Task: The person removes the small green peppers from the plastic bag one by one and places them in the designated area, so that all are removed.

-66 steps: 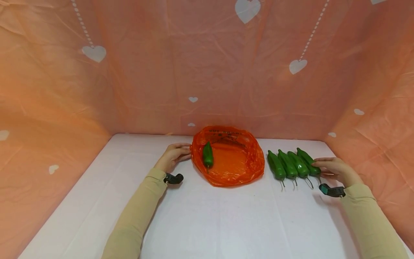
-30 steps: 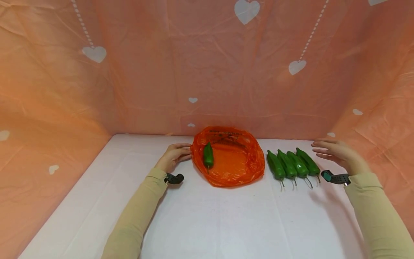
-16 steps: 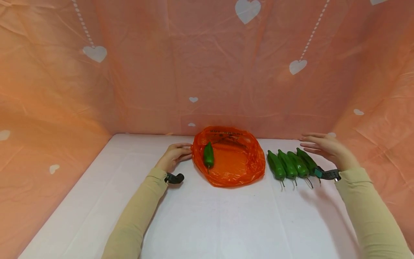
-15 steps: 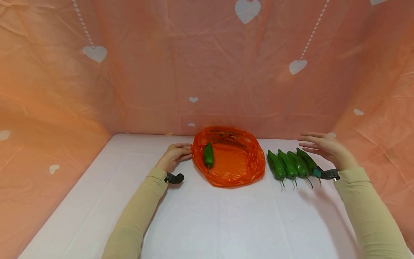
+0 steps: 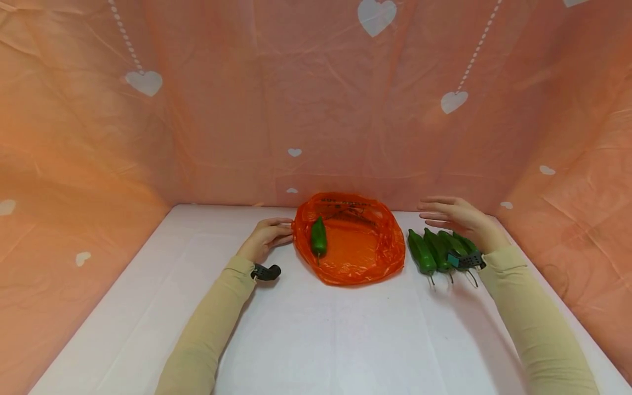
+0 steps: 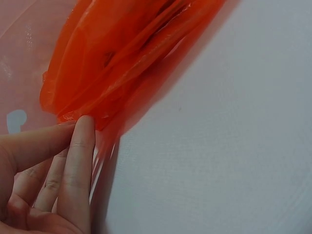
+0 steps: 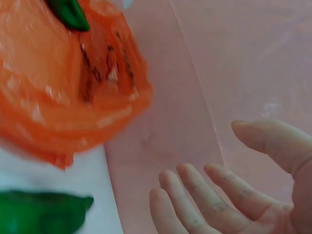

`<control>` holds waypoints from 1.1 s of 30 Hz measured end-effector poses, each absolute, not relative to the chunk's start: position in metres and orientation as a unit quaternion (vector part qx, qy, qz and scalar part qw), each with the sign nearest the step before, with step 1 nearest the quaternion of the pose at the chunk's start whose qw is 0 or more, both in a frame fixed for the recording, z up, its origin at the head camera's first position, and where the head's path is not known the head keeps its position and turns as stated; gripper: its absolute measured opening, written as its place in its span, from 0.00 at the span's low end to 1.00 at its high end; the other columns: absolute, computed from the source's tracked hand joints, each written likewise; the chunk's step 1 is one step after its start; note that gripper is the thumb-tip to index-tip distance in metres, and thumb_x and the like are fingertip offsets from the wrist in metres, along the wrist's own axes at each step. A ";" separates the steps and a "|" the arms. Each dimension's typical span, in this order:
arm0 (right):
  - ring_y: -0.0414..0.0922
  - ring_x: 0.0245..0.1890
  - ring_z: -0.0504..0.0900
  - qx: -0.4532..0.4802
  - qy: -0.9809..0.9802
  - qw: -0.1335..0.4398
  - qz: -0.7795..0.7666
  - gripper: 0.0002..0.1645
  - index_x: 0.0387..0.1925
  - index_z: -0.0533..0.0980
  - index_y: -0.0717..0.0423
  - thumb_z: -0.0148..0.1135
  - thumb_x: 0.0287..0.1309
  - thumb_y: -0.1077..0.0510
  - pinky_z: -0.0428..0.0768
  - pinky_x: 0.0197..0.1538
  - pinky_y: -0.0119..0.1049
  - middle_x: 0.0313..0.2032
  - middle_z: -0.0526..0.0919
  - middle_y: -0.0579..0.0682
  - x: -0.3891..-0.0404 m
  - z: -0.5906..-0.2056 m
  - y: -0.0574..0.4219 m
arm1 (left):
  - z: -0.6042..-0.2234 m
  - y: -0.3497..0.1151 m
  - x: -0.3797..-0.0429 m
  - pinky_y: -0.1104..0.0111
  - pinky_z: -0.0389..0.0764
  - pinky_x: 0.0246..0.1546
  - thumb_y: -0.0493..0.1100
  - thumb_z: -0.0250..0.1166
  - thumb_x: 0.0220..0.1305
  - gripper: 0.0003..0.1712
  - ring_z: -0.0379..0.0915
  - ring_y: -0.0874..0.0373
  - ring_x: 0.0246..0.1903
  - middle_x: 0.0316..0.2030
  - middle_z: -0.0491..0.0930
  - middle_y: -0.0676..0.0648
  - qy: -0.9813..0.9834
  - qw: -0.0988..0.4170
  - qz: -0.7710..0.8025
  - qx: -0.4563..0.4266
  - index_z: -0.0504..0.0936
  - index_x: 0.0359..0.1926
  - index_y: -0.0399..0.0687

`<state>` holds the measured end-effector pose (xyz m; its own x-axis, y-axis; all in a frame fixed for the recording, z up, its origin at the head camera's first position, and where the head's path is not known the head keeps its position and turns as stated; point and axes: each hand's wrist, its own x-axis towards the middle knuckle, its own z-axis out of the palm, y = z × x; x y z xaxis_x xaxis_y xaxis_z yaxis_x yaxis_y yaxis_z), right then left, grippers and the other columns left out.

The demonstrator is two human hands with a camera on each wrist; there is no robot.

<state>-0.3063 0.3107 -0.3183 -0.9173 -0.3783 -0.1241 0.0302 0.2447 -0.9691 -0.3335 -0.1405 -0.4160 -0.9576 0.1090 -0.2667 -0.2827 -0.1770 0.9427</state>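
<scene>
An orange-red plastic bag (image 5: 353, 269) lies with its mouth spread wide on the table, and one green pepper (image 5: 318, 238) rests inside at its left. My left hand (image 5: 263, 239) pinches the bag's left rim between thumb and finger, as the left wrist view shows at the bag's edge (image 6: 92, 105). Several more green peppers (image 5: 421, 253) lie side by side to the right of the bag, stems toward me. Over them hovers my right hand (image 5: 459, 216), fingers spread and holding nothing; its wrist strap and sleeve partly cover the rightmost peppers. In the right wrist view the palm (image 7: 273, 214) shows bare.
A white cloth (image 5: 316, 340) covers the table. Pink-orange sheets with white hearts (image 5: 316, 109) hang behind and at both sides, close to the table's back edge. Each wrist carries a dark strap with a small camera (image 5: 266, 272).
My right hand let go of the rightmost pepper, rose, then moved left above the row toward the bag. The left hand and the bag have stayed in place.
</scene>
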 end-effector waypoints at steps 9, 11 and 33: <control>0.64 0.64 0.62 -0.116 0.757 0.200 -0.610 0.33 0.69 0.53 0.71 0.47 0.72 0.57 0.63 0.65 0.53 0.66 0.57 0.71 -0.316 -0.327 0.260 | -0.416 -0.140 -0.333 0.62 0.79 0.49 0.27 0.59 0.63 0.24 0.81 0.53 0.39 0.46 0.79 0.38 0.627 0.133 0.765 -0.054 0.71 0.61 0.34; 0.65 0.63 0.63 -0.119 0.757 0.208 -0.608 0.33 0.69 0.53 0.71 0.48 0.72 0.57 0.64 0.64 0.53 0.66 0.58 0.71 -0.317 -0.330 0.248 | -0.416 -0.141 -0.333 0.62 0.80 0.49 0.27 0.60 0.64 0.24 0.81 0.53 0.39 0.46 0.79 0.38 0.630 0.135 0.763 -0.053 0.71 0.61 0.34; 0.66 0.60 0.67 -0.134 0.724 0.267 -0.621 0.28 0.64 0.60 0.75 0.50 0.70 0.60 0.67 0.63 0.54 0.62 0.64 0.72 -0.328 -0.367 0.153 | -0.416 -0.140 -0.335 0.62 0.80 0.48 0.27 0.60 0.63 0.25 0.82 0.53 0.38 0.46 0.79 0.37 0.628 0.134 0.764 -0.059 0.71 0.61 0.34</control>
